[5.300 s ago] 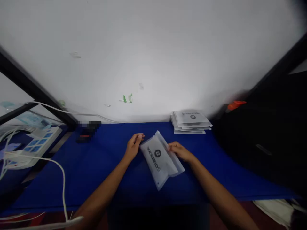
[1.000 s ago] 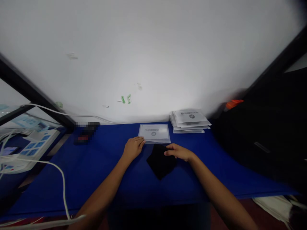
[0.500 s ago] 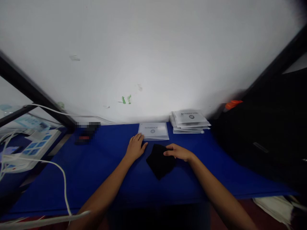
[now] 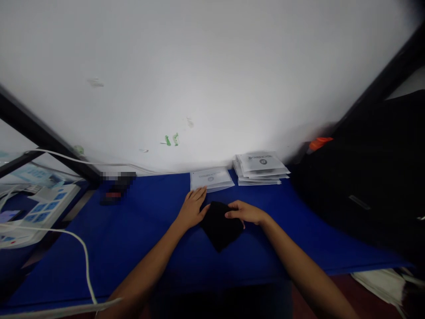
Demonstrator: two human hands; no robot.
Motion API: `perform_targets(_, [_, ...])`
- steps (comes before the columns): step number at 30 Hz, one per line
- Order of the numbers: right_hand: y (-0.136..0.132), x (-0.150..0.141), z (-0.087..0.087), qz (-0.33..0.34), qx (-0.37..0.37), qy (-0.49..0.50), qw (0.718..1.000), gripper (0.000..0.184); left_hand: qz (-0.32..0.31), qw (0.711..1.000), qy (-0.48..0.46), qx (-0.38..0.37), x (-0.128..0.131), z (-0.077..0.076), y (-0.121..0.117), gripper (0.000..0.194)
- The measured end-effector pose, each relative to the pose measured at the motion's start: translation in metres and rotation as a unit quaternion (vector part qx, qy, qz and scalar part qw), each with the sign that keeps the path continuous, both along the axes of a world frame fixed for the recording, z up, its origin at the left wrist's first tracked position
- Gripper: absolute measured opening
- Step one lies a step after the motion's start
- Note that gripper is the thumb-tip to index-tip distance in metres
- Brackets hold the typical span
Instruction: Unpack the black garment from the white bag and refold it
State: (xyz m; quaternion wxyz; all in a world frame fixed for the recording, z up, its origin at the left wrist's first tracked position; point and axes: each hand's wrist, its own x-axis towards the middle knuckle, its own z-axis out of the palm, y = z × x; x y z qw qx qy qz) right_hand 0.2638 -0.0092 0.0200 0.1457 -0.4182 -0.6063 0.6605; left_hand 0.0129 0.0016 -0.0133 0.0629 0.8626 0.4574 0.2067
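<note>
A folded piece of black cloth [image 4: 221,228] lies flat on the blue tabletop in front of me. My right hand [image 4: 247,212] pinches its upper right edge between thumb and fingers. My left hand [image 4: 193,208] lies with fingers stretched out, the fingertips on the near left corner of a frosted plastic bag [image 4: 212,177] with dark print and a round logo. The left thumb is at the cloth's upper left edge. To the right of that bag, more frosted bags with the same print form a stack [image 4: 264,165].
A large black object [image 4: 358,186] fills the right side, with an orange piece [image 4: 320,143] by it. At left are a white power strip [image 4: 49,208], white cables [image 4: 83,252] and a partly blurred dark item [image 4: 117,190]. A white wall [image 4: 212,79] stands behind the table.
My left hand has moved a little right, its thumb now reaching the cloth's edge. The single bag under its fingertips has turned slightly. My right hand keeps its pinch on the cloth.
</note>
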Motion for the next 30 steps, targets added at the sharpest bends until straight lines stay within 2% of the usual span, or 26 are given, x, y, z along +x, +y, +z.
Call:
perform_targets(3, [0.000, 0.000, 0.000, 0.010, 0.006, 0.001, 1.000, 0.025, -0.011, 0.999, 0.026, -0.016, 0.002, -0.003, 0.002, 0.051])
perform_targets(6, [0.000, -0.001, 0.000, 0.012, 0.009, 0.002, 1.000, 0.026, 0.015, 0.999, 0.026, -0.026, 0.000, -0.005, 0.005, 0.048])
perform_targets(9, [0.000, -0.001, 0.001, 0.012, 0.012, 0.002, 1.000, 0.028, 0.008, 0.999, -0.047, 0.006, -0.002, 0.003, 0.001, 0.040])
perform_targets(11, [-0.001, -0.002, 0.001, 0.007, 0.015, 0.007, 1.000, 0.029, -0.033, 0.992, -0.119, 0.026, -0.001, 0.013, -0.007, 0.033])
perform_targets(13, [-0.002, -0.003, 0.002, -0.005, 0.020, 0.018, 1.000, 0.031, -0.076, 0.982, -0.171, 0.012, 0.004, 0.024, -0.019, 0.034])
perform_targets(14, [-0.003, -0.004, 0.003, -0.013, 0.022, 0.029, 0.999, 0.033, -0.093, 0.979, -0.180, -0.008, 0.007, 0.029, -0.025, 0.042])
perform_targets(17, [-0.007, -0.009, 0.004, -0.027, 0.023, 0.078, 0.996, 0.039, -0.150, 0.974, -0.151, -0.082, 0.019, 0.035, -0.041, 0.098])
perform_targets(18, [-0.008, -0.010, 0.005, -0.022, 0.025, 0.092, 0.995, 0.041, -0.167, 0.971, -0.136, -0.100, 0.022, 0.034, -0.044, 0.109])
perform_targets(19, [-0.009, -0.011, 0.004, -0.012, 0.027, 0.102, 0.994, 0.042, -0.180, 0.970, -0.125, -0.110, 0.024, 0.033, -0.045, 0.112])
perform_targets(22, [-0.008, -0.012, 0.002, 0.001, 0.034, 0.103, 0.994, 0.042, -0.192, 0.969, -0.120, -0.094, 0.023, 0.032, -0.045, 0.088])
perform_targets(27, [0.001, 0.000, -0.001, -0.065, 0.052, 0.078, 0.993, 0.042, -0.173, 0.973, -0.141, -0.063, 0.007, 0.040, -0.037, 0.041])
perform_targets(29, [0.003, 0.005, 0.000, -0.081, 0.061, 0.073, 0.992, 0.042, -0.164, 0.972, -0.149, -0.073, 0.001, 0.042, -0.034, 0.037])
perform_targets(30, [0.004, 0.007, 0.001, -0.085, 0.059, 0.072, 0.992, 0.042, -0.158, 0.971, -0.157, -0.083, 0.000, 0.042, -0.032, 0.042])
